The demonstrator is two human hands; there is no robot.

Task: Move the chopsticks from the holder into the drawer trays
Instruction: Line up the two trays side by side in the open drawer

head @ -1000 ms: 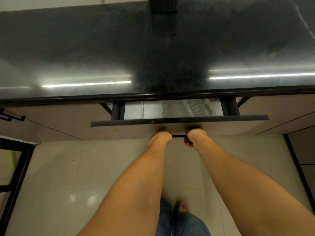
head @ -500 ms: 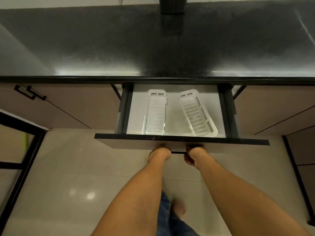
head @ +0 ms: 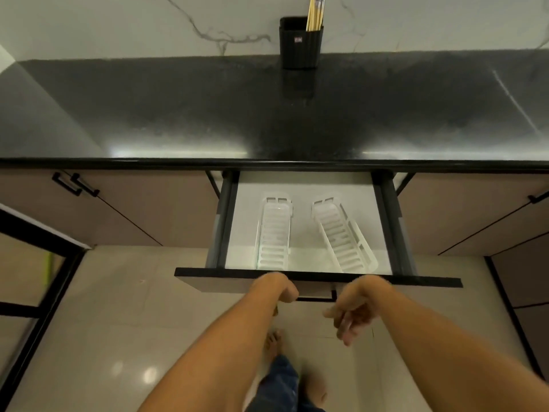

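Note:
A black ribbed holder stands at the back of the dark counter against the marble wall, with several wooden chopsticks upright in it. Below the counter the drawer is pulled far out. Two white slotted trays lie inside: the left tray straight, the right tray angled. My left hand is curled on the left end of the drawer's black handle. My right hand hangs just off the handle's right end, fingers loose and apart, holding nothing.
The dark stone counter spans the view. Closed cabinet doors with black handles flank the drawer. A black-framed glass door stands at the left. My bare feet are on the tiled floor.
The drawer slid out from nearly closed to wide open, showing both trays. My right hand has let go of the handle and pulled back; the view tilted up to show the holder.

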